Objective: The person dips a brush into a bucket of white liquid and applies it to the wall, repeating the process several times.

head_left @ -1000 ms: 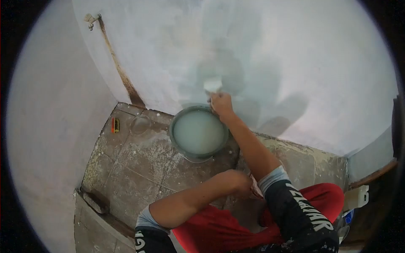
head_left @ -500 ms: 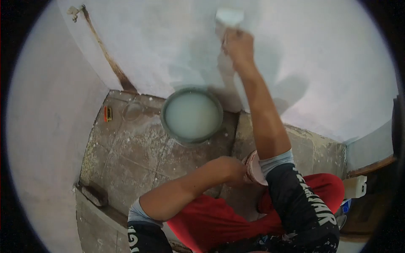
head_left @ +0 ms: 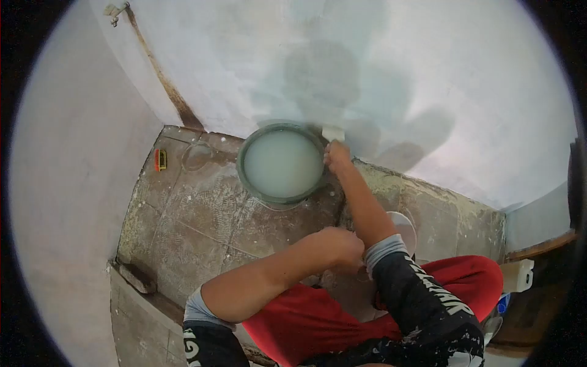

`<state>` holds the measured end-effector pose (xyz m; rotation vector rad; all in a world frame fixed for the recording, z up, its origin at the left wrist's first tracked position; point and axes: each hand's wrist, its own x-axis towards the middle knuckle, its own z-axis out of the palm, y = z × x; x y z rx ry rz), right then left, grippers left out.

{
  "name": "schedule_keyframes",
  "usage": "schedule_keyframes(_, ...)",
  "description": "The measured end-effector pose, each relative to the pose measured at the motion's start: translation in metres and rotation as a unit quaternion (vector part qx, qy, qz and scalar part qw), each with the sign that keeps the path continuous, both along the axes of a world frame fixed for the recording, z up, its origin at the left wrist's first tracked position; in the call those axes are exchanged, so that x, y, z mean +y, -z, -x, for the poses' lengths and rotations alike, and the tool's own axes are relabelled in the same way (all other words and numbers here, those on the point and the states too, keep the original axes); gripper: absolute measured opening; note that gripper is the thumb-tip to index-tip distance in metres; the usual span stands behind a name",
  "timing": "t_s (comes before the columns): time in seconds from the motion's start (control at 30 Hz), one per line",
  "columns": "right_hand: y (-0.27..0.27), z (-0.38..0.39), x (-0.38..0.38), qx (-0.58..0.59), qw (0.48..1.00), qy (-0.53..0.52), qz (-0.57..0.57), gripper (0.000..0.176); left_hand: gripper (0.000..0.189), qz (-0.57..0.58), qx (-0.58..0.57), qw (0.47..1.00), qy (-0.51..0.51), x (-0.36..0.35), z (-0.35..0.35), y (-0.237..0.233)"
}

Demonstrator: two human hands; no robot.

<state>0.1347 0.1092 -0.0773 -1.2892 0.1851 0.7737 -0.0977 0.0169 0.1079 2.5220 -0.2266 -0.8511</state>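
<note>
My right hand (head_left: 337, 156) is closed around a wide paintbrush (head_left: 333, 133). Its pale head is low against the white wall (head_left: 428, 79), just right of the tub's rim. My left hand (head_left: 347, 248) is curled by my right sleeve, at a small paint bucket (head_left: 405, 227). My right forearm covers part of the bucket and hides the fingers' hold on it. Left of my right hand stands a round green tub (head_left: 246, 183) of cloudy, whitish liquid (head_left: 283, 164).
A tap (head_left: 115, 13) sticks out at upper left above a brown stain (head_left: 165, 82). An orange-and-yellow scrub brush (head_left: 160, 159) lies on the paint-spotted floor (head_left: 195, 214). A low ledge (head_left: 159, 309) runs at lower left. A pale jerrycan (head_left: 518, 275) stands at right.
My right hand has brought the paintbrush down the wall to beside the tub. The small bucket now shows farther right, past my right forearm. My left hand has barely moved.
</note>
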Motion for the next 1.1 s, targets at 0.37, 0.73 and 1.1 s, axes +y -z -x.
schedule_keyframes(0.37, -0.267, 0.025, 0.015, -0.358, 0.920, 0.015, -0.156, 0.021, 0.049, -0.014, 0.036, 0.999, 0.004, 0.007, -0.003, 0.012)
schedule_keyframes(0.73, 0.020, -0.022, -0.006, 0.020, 1.000, 0.005, 0.009, 0.024, 0.044, -0.010, 0.034, 0.999, 0.019, 0.007, -0.002, 0.006)
schedule_keyframes(1.1, -0.259, -0.109, -0.021, -0.643, 0.685, -0.330, 0.095, 0.009, 0.046, 0.024, 0.027, 0.999, 0.020, 0.016, -0.006, 0.005)
